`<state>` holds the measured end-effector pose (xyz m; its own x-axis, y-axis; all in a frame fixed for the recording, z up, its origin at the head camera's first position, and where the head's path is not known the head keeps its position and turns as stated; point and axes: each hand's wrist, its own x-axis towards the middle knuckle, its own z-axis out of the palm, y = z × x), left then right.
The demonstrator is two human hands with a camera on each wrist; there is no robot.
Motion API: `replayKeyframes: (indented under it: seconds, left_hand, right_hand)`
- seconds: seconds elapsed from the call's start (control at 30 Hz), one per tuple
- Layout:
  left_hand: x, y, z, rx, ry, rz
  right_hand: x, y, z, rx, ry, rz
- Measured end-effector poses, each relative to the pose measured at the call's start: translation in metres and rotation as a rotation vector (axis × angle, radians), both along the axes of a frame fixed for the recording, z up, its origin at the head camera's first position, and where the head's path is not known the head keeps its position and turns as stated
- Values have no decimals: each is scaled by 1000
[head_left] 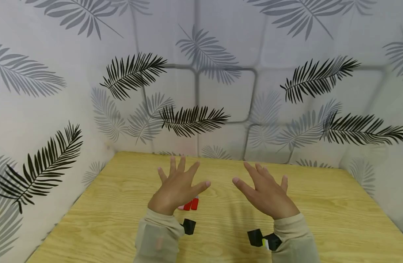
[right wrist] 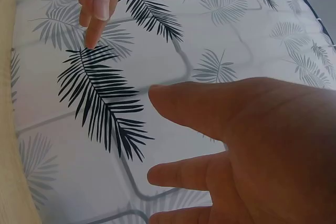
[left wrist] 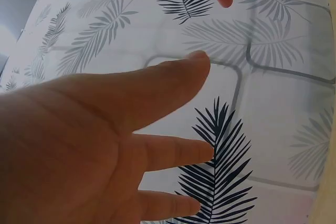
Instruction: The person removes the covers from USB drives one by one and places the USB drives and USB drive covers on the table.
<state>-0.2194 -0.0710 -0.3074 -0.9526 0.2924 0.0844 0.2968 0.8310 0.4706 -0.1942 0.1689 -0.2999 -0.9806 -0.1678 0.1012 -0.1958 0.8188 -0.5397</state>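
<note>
In the head view my left hand point(head_left: 176, 188) is spread above the wooden table, fingers straight and apart, holding nothing. Partly hidden behind it lie small red objects point(head_left: 194, 204) with a pinkish one point(head_left: 181, 207) beside them; their kind cannot be made out. My right hand point(head_left: 267, 193) is spread likewise to the right, with nothing in it and a gap between the two thumbs. The left wrist view has the left palm point(left wrist: 68, 145) with its thumb and fingers extended. In the right wrist view the right hand point(right wrist: 273, 140) is also outstretched.
The wood-grain table point(head_left: 221, 233) reaches back to a pale curtain point(head_left: 224, 91) printed with grey and black leaves, which also runs along the sides. Black camera mounts point(head_left: 189, 226) sit by both wrists over beige sleeves point(head_left: 158, 237).
</note>
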Motion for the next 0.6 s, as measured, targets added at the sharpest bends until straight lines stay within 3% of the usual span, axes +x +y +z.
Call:
replayKeyframes:
  seconds: [0.6]
  left_hand:
    - [-16,6,-20,-49,-97,-8]
  right_hand:
    - [-6,4,-6,41,-31,5]
